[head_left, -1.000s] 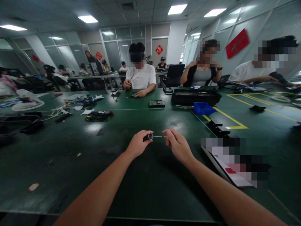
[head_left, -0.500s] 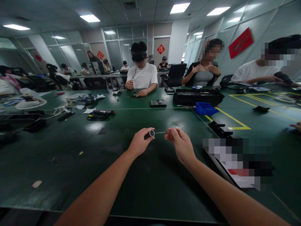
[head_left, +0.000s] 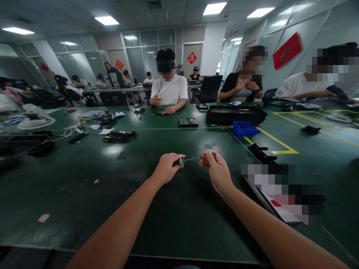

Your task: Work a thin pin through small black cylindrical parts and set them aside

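Type of place: open-plan electronics assembly workroom inside an office building.
Worktop: long, shared, dark-green worktop (head_left: 174, 224), marked off with yellow tape lines (head_left: 276, 141).
Materials laid out: bare circuit board (head_left: 188, 122), blue parts bin (head_left: 244, 129), long black tray (head_left: 235, 114), coiled cables (head_left: 115, 139).
Staffing: several seated people (head_left: 169, 91) at this worktop, with more at further rows behind; black office chair (head_left: 209, 89) present.
Building fabric: tiled ceiling with flush light panels (head_left: 106, 20), glass partitions (head_left: 140, 56), red paper decorations (head_left: 287, 50) on the walls.
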